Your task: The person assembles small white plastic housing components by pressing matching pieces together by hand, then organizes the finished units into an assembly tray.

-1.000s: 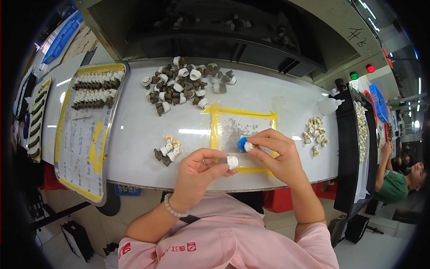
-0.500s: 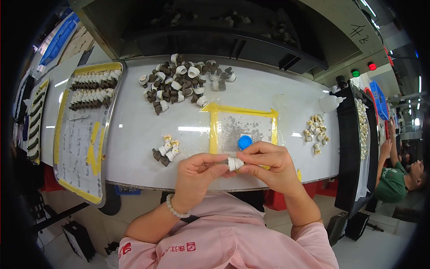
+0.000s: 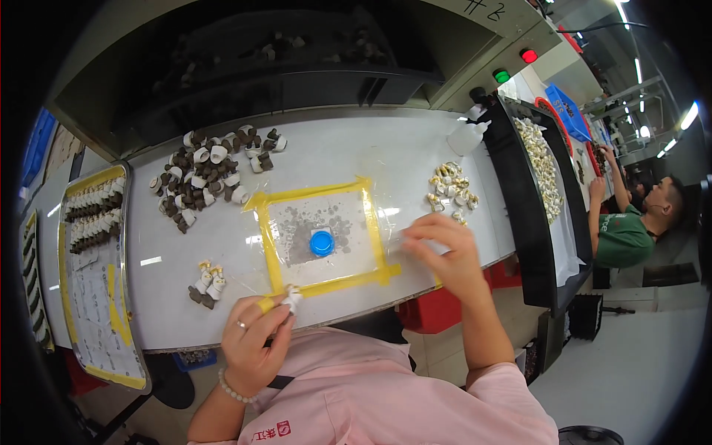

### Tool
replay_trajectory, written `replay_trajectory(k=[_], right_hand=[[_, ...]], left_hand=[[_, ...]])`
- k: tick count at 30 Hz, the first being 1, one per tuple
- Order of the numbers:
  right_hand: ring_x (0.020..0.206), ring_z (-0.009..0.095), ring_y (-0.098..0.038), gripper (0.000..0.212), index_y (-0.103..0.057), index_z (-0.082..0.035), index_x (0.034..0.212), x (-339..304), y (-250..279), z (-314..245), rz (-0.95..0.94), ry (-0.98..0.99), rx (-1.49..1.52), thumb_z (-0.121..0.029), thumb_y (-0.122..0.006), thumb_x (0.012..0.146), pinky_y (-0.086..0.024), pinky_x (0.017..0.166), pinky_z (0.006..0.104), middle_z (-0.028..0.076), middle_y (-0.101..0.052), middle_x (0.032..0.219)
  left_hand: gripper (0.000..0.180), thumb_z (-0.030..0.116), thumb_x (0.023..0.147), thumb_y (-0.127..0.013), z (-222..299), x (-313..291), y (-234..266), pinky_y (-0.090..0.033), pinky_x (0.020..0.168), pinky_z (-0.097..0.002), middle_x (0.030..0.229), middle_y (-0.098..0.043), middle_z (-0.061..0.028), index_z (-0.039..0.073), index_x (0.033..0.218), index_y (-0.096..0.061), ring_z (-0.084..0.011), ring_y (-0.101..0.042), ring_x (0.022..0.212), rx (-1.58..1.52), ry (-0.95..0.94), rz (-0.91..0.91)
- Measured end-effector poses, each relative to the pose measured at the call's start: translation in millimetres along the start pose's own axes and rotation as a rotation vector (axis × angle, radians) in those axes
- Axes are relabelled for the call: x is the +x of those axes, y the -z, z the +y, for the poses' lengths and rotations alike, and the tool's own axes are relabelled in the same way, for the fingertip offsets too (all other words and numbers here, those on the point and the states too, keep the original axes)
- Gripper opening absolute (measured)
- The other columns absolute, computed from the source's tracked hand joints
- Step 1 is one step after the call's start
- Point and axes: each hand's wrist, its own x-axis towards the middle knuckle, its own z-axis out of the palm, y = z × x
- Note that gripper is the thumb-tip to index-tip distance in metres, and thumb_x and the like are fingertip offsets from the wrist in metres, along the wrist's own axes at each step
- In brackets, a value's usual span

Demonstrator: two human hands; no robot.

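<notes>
My left hand (image 3: 256,337), low at the table's front edge, pinches a small white figurine piece (image 3: 294,300) with a yellowish tip; its lower end is hidden by my fingers. My right hand (image 3: 449,256) hovers over the table at the right. Its fingers are bent, with a small gap to the thumb, and nothing shows between them. Just beyond it lies a cluster of small white-and-yellow pieces (image 3: 451,189). A blue round cap or pot (image 3: 322,243) stands between my hands on a yellow-taped sheet (image 3: 326,274). Several white-and-brown pieces with yellowish tops (image 3: 208,284) lie left of my left hand.
A pile of brown-and-white pieces (image 3: 204,174) lies at the back left. At far left, a metal tray (image 3: 96,319) holds rows of figurines. A white squeeze bottle (image 3: 467,137) and a black bin (image 3: 530,245) of small pieces are at right. A co-worker in green (image 3: 627,237) sits beyond.
My hands have parted from the piece they both held. The left keeps a white piece and has moved down-left; the right has moved away beside the white-and-yellow cluster. The view has turned rightward.
</notes>
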Motion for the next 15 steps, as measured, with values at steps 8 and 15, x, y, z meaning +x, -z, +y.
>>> replay_trajectory(k=[8, 15], right_hand=[[0.075, 0.020, -0.059, 0.027, -0.064, -0.001, 0.101, -25.6, 38.0, 64.0, 0.270, -0.253, -0.404, -0.002, -0.073, 0.076, -0.047, 0.068, 0.0299, 0.010, -0.063, 0.086], [0.078, 0.010, -0.054, 0.023, -0.064, 0.003, 0.100, -19.4, 6.5, 19.3, 0.135, -0.239, 0.257, 0.007, -0.065, 0.077, -0.045, 0.073, 0.0239, 0.003, -0.061, 0.087]], left_hand=[[0.027, 0.000, 0.066, -0.075, -19.2, -24.5, 17.4, -0.039, 0.075, -0.0392, 0.100, -0.063, -0.0112, 0.007, 0.091, -0.068, -0.0291, -0.051, 0.093, 0.716, -0.185, 0.215], [0.030, 0.006, 0.066, -0.077, -20.3, -20.5, 23.8, -0.041, 0.087, -0.0417, 0.111, -0.056, -0.0138, 0.009, 0.093, -0.065, -0.0325, -0.047, 0.101, 0.746, -0.032, 0.348]])
